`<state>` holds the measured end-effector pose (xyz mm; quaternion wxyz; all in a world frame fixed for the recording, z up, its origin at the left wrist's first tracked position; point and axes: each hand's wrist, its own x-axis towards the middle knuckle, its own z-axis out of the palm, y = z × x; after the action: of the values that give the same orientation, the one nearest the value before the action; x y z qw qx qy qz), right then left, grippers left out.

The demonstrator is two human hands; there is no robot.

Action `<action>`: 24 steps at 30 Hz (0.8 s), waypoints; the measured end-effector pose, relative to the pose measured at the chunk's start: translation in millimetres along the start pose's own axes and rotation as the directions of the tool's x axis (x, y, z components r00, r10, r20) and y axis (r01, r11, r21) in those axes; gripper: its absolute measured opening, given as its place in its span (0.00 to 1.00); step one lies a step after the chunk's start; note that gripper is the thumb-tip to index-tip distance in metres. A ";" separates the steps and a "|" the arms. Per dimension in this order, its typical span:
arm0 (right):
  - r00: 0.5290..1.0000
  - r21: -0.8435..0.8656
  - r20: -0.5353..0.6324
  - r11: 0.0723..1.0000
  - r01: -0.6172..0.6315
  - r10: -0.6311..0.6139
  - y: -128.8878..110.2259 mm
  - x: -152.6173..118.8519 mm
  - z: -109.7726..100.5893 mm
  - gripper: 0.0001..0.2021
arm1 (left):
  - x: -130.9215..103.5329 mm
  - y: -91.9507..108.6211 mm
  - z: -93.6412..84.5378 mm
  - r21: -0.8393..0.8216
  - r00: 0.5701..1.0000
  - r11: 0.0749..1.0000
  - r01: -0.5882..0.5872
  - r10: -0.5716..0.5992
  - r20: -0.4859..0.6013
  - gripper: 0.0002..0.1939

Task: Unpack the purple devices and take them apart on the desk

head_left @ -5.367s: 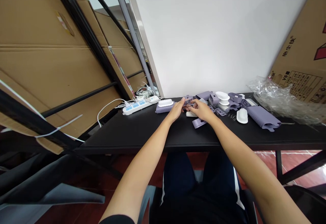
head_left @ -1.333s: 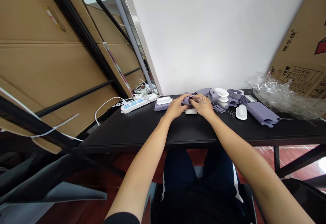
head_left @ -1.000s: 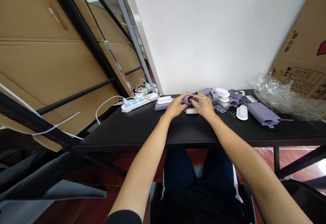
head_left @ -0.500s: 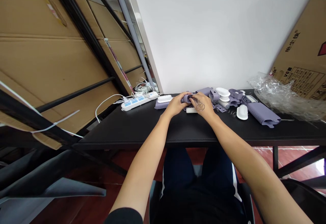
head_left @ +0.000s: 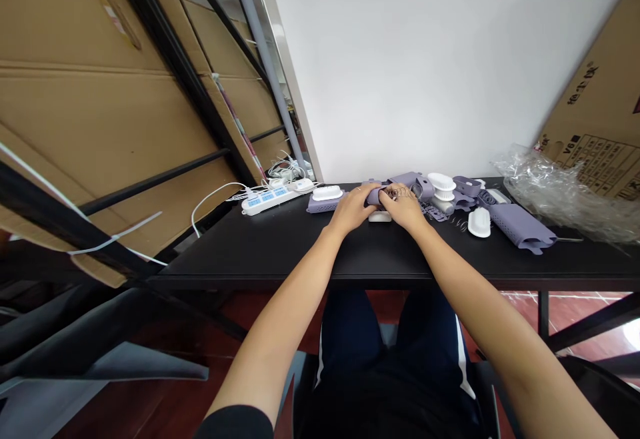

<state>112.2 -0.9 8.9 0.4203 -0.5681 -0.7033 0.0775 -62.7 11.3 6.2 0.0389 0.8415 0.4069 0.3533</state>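
Note:
My left hand [head_left: 351, 210] is closed around a purple plastic shell [head_left: 375, 196], with the fingers curled over its far side. My right hand [head_left: 406, 212] is closed at the shell's right end, its thumb pressed to it. A thin metal coil spring [head_left: 400, 193] sticks out over the right hand's fingers; the part of it under them is hidden. Just below the shell, a white piece [head_left: 380, 216] lies on the black table [head_left: 280, 246]. Left of my hands, a white oval cap [head_left: 327, 192] rests on a perforated purple housing [head_left: 320, 206].
To the right are stacked white caps [head_left: 441, 186], loose springs [head_left: 459, 223], another white cap [head_left: 479, 222] and a purple housing [head_left: 523, 226]. Clear plastic wrap [head_left: 565, 192] lies before a cardboard box [head_left: 600, 112]. A white power strip [head_left: 270, 199] sits at the left.
The spring hung down over my right hand's palm side; now it lies more sideways, along the fingers. Both hands have drawn closer together around the shell. The view has shifted slightly.

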 end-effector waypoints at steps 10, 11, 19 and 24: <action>0.989 0.109 0.120 0.991 0.073 -0.086 3.1 7.8 -11.5 0.10 | -1.7 1.3 -1.8 -0.047 0.994 0.994 -0.095 0.092 -0.056 0.30; 0.989 0.142 0.117 0.987 0.073 -0.090 3.1 8.3 -12.4 0.10 | -1.2 1.9 -2.4 -0.107 0.995 0.991 -0.082 0.076 -0.067 0.29; 0.983 0.448 0.178 0.893 -0.047 -0.037 -2.5 0.1 -16.0 0.14 | 1.3 0.7 -3.0 -0.319 0.997 0.945 0.070 -0.081 -0.021 0.27; 0.961 0.649 0.276 0.731 -0.209 0.029 -4.5 -3.6 -15.0 0.13 | 2.2 -3.8 2.0 -0.371 0.996 0.924 0.088 -0.093 0.006 0.29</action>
<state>119.1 -11.1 19.3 0.4999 -0.4081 -0.6361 0.4230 -63.1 15.9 4.6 0.2113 0.7972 0.3714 0.4265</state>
